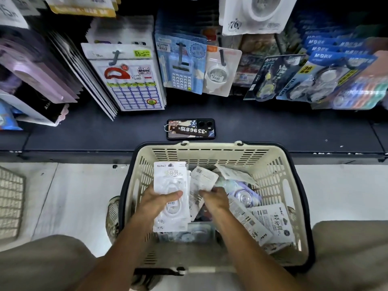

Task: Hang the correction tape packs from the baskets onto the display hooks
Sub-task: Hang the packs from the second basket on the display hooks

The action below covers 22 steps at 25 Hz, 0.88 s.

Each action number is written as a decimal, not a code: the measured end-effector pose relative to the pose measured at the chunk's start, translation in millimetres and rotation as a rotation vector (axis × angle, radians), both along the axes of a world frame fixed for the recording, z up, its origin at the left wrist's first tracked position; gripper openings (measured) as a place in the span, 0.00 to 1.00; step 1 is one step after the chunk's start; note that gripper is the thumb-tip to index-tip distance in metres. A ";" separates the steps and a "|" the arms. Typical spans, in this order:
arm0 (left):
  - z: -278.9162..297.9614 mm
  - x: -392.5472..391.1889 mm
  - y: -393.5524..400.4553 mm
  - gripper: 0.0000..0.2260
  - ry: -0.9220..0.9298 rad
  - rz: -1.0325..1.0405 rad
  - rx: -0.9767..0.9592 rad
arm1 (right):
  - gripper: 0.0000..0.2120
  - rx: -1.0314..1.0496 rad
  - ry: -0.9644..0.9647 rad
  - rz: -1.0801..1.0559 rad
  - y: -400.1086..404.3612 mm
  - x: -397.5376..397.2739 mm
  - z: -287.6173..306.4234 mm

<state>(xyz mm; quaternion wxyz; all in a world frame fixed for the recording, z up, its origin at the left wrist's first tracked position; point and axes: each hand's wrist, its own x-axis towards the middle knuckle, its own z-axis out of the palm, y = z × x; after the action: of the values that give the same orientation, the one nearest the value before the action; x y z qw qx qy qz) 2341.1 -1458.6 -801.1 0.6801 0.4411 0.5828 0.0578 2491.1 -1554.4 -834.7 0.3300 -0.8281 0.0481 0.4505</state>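
Behind basket (210, 153), phone (191, 129) on shelf (84, 131); hung packs above.

L hand (161, 201) clamped, thumb on top; R hand (214, 199) curled, prob. pinching.

The phone (191, 129) lying on the dark shelf (84, 133) carries a keyring tag (192, 130) with the digits "3396815", seen upside down. The white pack (170, 196) held in the left hand (159, 201) shows "76" near its lower corner. A white hanging pack (252, 15) at the top also bears "76". The blue hanging packs (336, 66) on the right read "M&G", with a yellow "36" badge (308, 69) and "VALUE PACK" on the front one. A dark pack (270, 76) beside them reads "PET".
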 end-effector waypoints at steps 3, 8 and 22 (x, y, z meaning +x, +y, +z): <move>1.0 1.0 -1.9 0.22 -0.003 0.010 0.017 | 0.08 0.099 -0.009 -0.032 6.9 -3.8 5.9; 5.4 12.5 2.9 0.20 -0.030 0.153 0.067 | 0.10 0.158 -0.319 0.179 -0.9 36.6 57.8; 26.0 27.5 -4.5 0.14 -0.133 0.014 0.046 | 0.06 0.355 -0.355 0.408 -17.8 58.1 123.1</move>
<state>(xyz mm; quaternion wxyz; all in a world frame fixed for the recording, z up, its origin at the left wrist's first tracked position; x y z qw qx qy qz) 2368.6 -1463.1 -775.1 0.7065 0.4476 0.5380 0.1050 2549.2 -1572.3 -711.6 0.3754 -0.8158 -0.2566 0.3574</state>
